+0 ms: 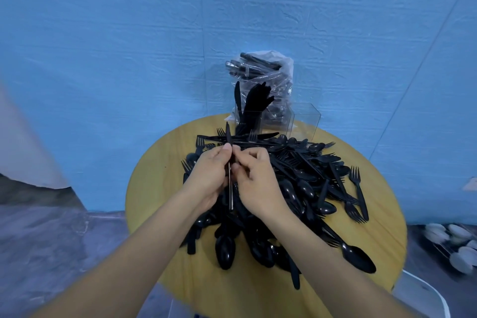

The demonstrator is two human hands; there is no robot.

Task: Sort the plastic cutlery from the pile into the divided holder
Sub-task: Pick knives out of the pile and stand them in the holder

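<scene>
A big pile of black plastic cutlery (forks, spoons, knives) covers the round wooden table. Above its left part, my left hand and my right hand meet. Both pinch one black knife, held upright and edge-on between them, its tip pointing away from me. At the far edge stands the clear divided holder. Its left compartment holds several black knives standing up; the right compartment looks empty.
Behind the holder a clear plastic bag of more black cutlery leans against the blue wall. White dishes on a rack sit low at the right. A white chair edge shows at the bottom right.
</scene>
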